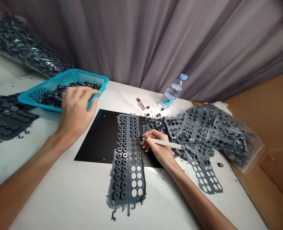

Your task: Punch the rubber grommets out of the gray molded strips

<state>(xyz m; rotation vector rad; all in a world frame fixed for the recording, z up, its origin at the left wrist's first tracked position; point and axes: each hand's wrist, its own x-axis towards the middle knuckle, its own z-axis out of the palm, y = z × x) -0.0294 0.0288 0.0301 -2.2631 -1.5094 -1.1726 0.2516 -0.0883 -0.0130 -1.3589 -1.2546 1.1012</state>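
A dark grey rubber sheet of moulded ring parts (121,159) lies lengthwise in front of me, partly over a black mat (93,137). Round holes show along the lower part of its right half, while rings still fill the left half. My right hand (159,145) is closed on a white pen-like tool (166,142) at the sheet's right edge; the tool's tip is hard to make out. Over the near right side of a blue plastic basket (84,75) hovers my left hand (78,111), fingers stretched and thumb apart, nothing visible in it. Loose black rubber rings (52,95) lie in the basket.
Pink-handled thread snips (140,103) and a water bottle (171,94) stand near the curtain. Punched sheets (201,127) and a plastic bag (244,143) pile up at right. Another sheet (7,118) and a large bag of black parts (24,44) are at left.
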